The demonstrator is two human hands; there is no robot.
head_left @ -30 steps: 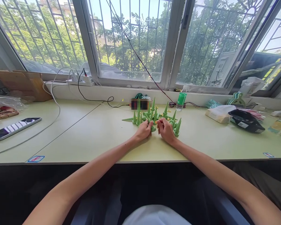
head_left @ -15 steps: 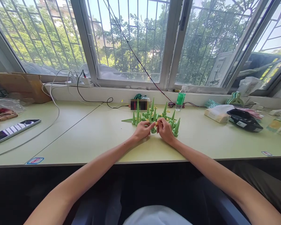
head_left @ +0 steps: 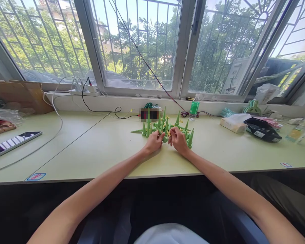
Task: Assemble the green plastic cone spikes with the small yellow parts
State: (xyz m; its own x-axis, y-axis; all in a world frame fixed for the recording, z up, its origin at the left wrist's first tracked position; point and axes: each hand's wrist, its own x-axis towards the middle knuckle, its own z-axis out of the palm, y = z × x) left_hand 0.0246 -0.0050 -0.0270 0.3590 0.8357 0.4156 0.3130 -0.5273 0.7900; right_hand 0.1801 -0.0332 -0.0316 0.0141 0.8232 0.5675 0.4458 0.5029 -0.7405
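My left hand [head_left: 153,142] is closed on a green plastic watering spike [head_left: 165,139] whose round end shows beside the fingertips. My right hand [head_left: 179,140], just across from it, pinches a small yellow valve [head_left: 169,133]. A narrow gap lies between the two hands. Several more green cone-shaped spikes [head_left: 177,119] stand behind them, points up. One spike [head_left: 136,131] lies on its side, its tip to the left. Small yellow pieces [head_left: 182,122] show among the group. The fingers partly hide both held parts.
On the pale table [head_left: 91,149], a phone [head_left: 15,144] lies left, near a cable. Behind the spikes are a blurred-out dark device [head_left: 149,115] and a water bottle [head_left: 194,107]. To the right are a tissue pack [head_left: 234,122] and a black bag [head_left: 263,129]. Windows line the back.
The hands have moved slightly apart, and the yellow valve is now away from the left fingertips. The green spike's round end shows more clearly in my left hand. The view has shifted slightly.
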